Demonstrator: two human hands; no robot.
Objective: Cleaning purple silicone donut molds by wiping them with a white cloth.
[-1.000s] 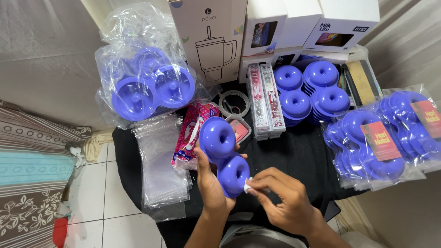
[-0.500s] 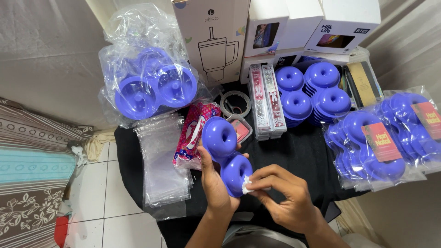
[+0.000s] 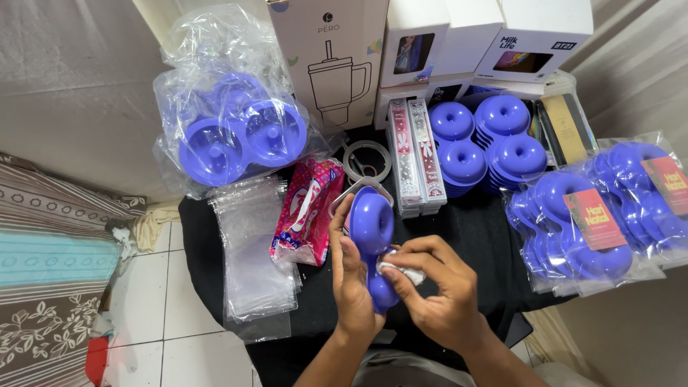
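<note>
Head view, looking down on a black cloth (image 3: 466, 236) crowded with goods: the left hand (image 3: 352, 279) grasps a glossy purple double-ring mould (image 3: 373, 240) by its left edge, holding it tilted on edge above the cloth near the person's body, upper ring toward the boxes, lower ring partly hidden by fingers. The right hand (image 3: 437, 297) pinches a small white wad (image 3: 403, 271) against the mould's lower ring, fingers curled tight round it. Just left of the mould lies a crinkled pink-and-red printed packet (image 3: 304, 211), and behind the mould a small clear lidded box (image 3: 358, 190) peeks out, mostly blocked by the upper ring. Farther left sits a flat pile of clear plastic sleeves (image 3: 251, 251), overhanging the cloth's edge. At upper left a large crumpled clear bag (image 3: 222, 129) holds more purple moulds. A roll of clear tape (image 3: 367, 161) lies by a tall white carton (image 3: 326, 57) printed with a tumbler outline. Beside them stand narrow pink-and-white packs (image 3: 416, 154), then two bare stacks of moulds (image 3: 487, 143). At the right, moulds sealed in clear sleeves with red cards (image 3: 595, 229) overlap one another. White boxes (image 3: 494, 36) line the back.
</note>
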